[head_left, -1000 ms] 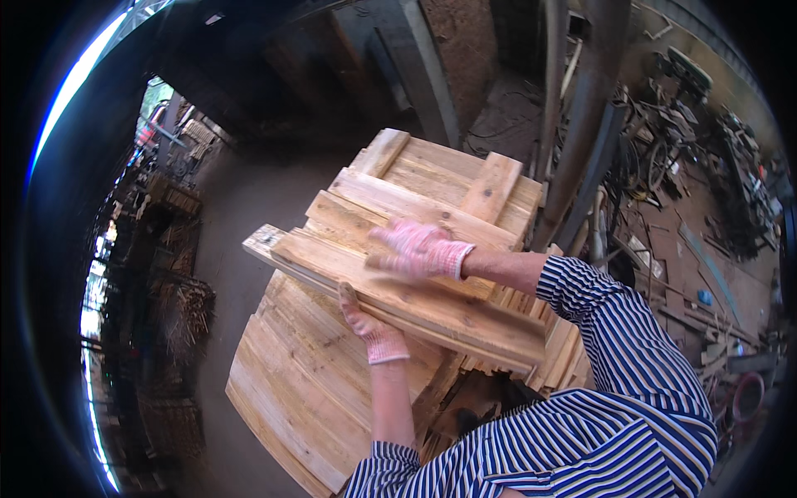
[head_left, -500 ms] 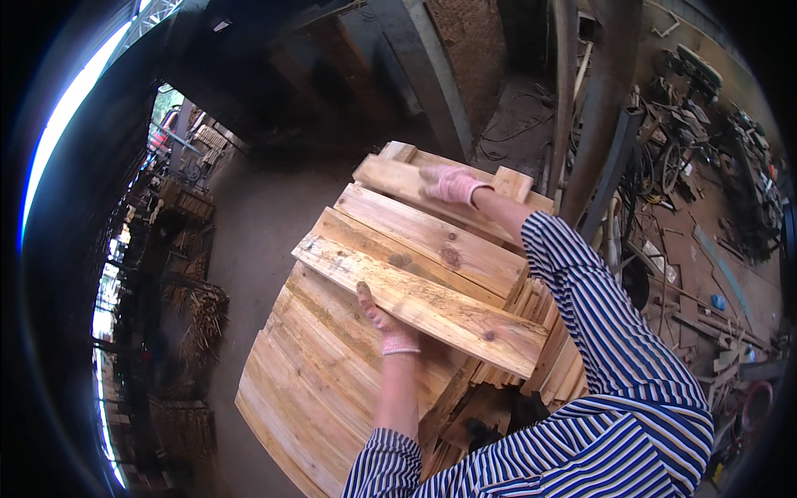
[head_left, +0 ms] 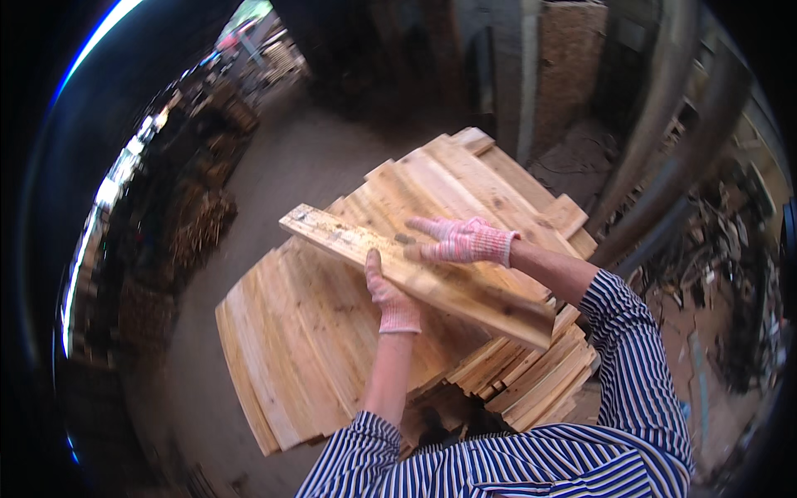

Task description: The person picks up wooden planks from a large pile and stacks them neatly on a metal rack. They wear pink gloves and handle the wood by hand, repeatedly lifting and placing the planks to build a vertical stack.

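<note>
A loose wooden board (head_left: pixel 328 236) lies tilted across the middle of the view, raised over the stacked planks. My left hand (head_left: pixel 393 300), in a pink knitted glove, grips it from the near side, with the thumb up over its face and the other fingers hidden beneath. Just beyond the board's far edge is my right hand (head_left: pixel 475 241), gloved alike, its fingers stretched out and apart. Whether its fingertips touch the board I cannot tell. Below both hands, pale planks (head_left: pixel 286 332) lie side by side on top of a large stack.
Short crosspieces (head_left: pixel 564 214) lie at the stack's far right corner. More boards (head_left: pixel 531 378) show their ends near my body. Metal posts (head_left: pixel 664 141) stand at the right, with cluttered scrap behind. Wood piles (head_left: pixel 199 228) line the left, past a bare concrete floor (head_left: pixel 282 166).
My right hand has left the far plank and come nearer, to the held board. The board has tipped in my left hand. The view has turned, and the far planks now lie flatter together.
</note>
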Tool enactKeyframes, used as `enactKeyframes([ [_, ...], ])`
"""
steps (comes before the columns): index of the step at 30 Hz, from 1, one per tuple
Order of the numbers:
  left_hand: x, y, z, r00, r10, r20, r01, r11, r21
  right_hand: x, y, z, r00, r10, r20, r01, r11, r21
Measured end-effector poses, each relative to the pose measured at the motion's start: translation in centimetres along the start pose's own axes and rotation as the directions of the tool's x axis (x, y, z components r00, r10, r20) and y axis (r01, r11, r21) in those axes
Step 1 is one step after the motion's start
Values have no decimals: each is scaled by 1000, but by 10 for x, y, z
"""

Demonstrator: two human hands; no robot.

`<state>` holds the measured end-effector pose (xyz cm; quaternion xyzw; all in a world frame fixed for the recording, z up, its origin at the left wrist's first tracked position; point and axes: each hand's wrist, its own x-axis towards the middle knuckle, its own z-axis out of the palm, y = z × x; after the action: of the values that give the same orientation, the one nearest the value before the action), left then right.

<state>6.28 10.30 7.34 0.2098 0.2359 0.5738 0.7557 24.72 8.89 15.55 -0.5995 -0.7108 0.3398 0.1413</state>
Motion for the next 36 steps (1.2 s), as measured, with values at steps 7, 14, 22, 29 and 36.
enactKeyframes([
  [7,-6,84,-49,961,200,-191,-165,969,184,58,-120,26,974,-212,81,223,960,-168],
  [14,-99,89,-92,918,-356,172,-375,-646,665,233,-167,67,871,-459,173,478,714,-512],
  [22,-102,89,-91,932,-315,180,-350,-651,674,282,-171,161,932,-360,38,327,791,-516],
  [29,-115,77,-91,927,-354,122,-343,-672,656,88,-141,161,639,-571,-516,628,774,-78],
  [36,-222,20,-99,434,-582,687,-492,486,722,-209,93,175,117,294,-949,-455,865,212],
])
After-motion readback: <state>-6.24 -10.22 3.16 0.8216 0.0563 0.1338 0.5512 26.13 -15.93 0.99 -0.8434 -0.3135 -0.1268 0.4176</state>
